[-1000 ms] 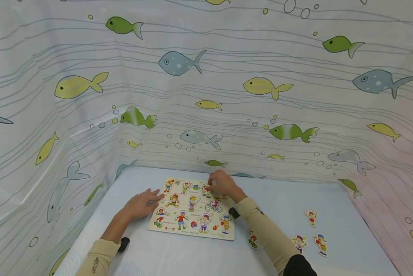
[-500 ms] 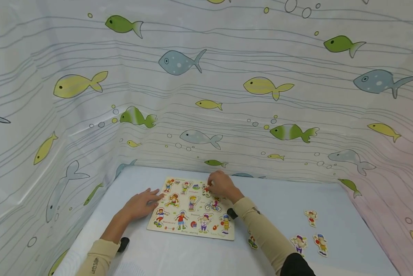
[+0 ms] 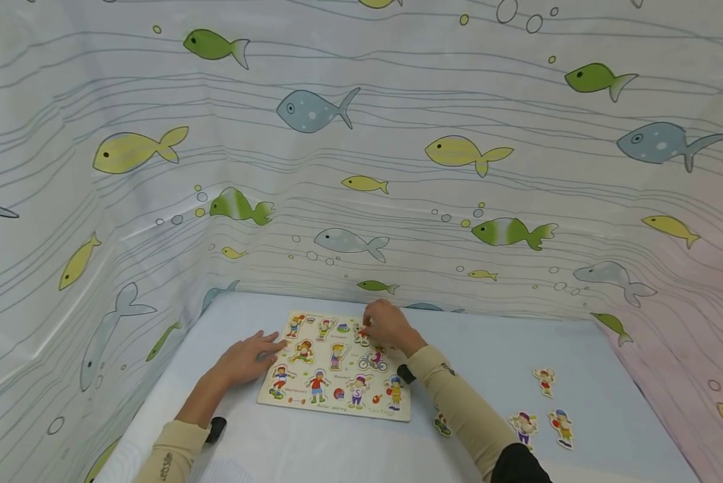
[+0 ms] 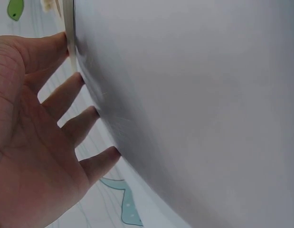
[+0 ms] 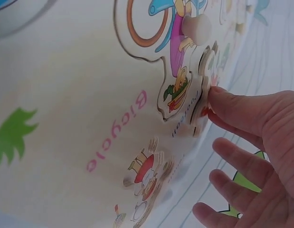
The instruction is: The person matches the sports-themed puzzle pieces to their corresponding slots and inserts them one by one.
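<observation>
A flat wooden puzzle board (image 3: 267, 400) with printed sports figures lies on the table in the head view. My left hand (image 3: 247, 359) is beside its left side; in the left wrist view that hand (image 4: 33, 128) has its fingers spread, with the tips at the board and tabletop edge. At the board's upper right, my right hand (image 3: 388, 325) pinches a football-player puzzle piece (image 3: 360, 333). Seen from the right wrist, thumb and index finger hold this piece's edge (image 5: 203, 90), while the other fingers are off the board. A knobbed bicycle piece (image 5: 177, 52) sits beside it.
To the right lie loose puzzle pieces: a red-and-white figure (image 3: 544, 382), a purple-capped one (image 3: 524, 427) and a blue-capped one (image 3: 562, 428). Another piece (image 3: 442, 424) is partly hidden by the right sleeve (image 3: 458, 396). A fish-print curtain (image 3: 398, 215) stands behind the table.
The right hand has shifted very slightly at the football-player piece, which it still pinches. The left hand and the board have stayed in place.
</observation>
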The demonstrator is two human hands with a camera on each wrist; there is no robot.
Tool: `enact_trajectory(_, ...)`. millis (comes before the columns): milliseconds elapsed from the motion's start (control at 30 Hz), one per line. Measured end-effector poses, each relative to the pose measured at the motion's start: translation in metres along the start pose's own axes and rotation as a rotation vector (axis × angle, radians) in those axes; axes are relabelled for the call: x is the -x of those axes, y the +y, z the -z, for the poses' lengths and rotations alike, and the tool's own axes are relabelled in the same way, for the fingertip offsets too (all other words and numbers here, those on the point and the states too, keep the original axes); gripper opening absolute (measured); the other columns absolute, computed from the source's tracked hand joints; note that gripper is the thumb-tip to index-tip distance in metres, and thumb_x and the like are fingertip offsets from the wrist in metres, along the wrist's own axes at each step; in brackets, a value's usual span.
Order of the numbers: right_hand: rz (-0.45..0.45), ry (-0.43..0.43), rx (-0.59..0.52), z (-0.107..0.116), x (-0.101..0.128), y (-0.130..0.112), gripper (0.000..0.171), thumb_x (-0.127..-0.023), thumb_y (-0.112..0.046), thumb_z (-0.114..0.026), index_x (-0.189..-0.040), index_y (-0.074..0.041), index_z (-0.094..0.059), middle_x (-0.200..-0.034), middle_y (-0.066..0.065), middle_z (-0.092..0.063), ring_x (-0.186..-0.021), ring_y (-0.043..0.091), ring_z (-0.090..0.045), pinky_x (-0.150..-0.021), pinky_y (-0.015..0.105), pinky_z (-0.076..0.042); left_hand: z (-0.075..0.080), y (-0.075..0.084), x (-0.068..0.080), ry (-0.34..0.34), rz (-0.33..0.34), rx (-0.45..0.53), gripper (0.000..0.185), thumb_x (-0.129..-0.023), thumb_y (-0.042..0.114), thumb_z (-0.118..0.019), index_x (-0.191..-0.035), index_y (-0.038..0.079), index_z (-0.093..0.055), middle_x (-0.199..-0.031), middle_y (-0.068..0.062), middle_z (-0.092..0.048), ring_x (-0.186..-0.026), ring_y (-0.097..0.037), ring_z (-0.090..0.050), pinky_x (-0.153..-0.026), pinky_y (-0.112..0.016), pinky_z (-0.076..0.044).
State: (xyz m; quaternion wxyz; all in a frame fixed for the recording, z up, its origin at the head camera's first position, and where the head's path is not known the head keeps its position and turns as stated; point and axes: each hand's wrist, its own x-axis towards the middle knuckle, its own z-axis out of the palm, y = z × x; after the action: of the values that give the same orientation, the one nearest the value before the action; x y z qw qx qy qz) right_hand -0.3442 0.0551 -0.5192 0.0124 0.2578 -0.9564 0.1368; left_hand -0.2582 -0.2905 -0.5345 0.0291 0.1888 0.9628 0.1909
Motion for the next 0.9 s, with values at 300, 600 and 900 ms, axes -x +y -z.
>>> enact_trajectory(300,0.024,0.019,0.032,-0.0023,-0.0040,-0.0038,0.012,-0.088,-0.030,-0.076,-0.081,-0.021,-0.073,-0.088,-0.007,-0.064,-0.096,0.016,-0.057,-0.075,0.032,-0.051,0.0013,-0.0023,0.0015,0.002,0.013,-0.005,0.038,-0.095,0.021,-0.063,-0.133,0.014,-0.064,-0.145,-0.016,-0.050,-0.135,-0.050,-0.036,-0.104,-0.067,-0.032)
enact_trajectory(600,0.045,0.045,0.067,-0.0041,-0.0005,-0.0021,0.010,-0.089,-0.028,-0.075,-0.083,-0.020,-0.075,-0.095,-0.004,-0.066,-0.101,0.019,-0.058,-0.078,0.036,-0.052,0.0009,-0.0005,0.0008,-0.005,-0.007,0.006,0.038,-0.096,0.021,-0.063,-0.133,0.012,-0.064,-0.144,-0.017,-0.050,-0.134,-0.052,-0.037,-0.103,-0.067,-0.033)
enact_trajectory(900,0.067,0.045,0.075,-0.0014,0.0005,-0.0062,0.008,-0.091,-0.025,-0.074,-0.087,-0.018,-0.077,-0.095,-0.004,-0.069,-0.104,0.019,-0.058,-0.083,0.037,-0.052,0.0018,0.0008,0.0001,-0.014,0.006,-0.003,0.039,-0.096,0.022,-0.063,-0.133,0.013,-0.064,-0.144,-0.018,-0.050,-0.135,-0.051,-0.036,-0.103,-0.067,-0.032)
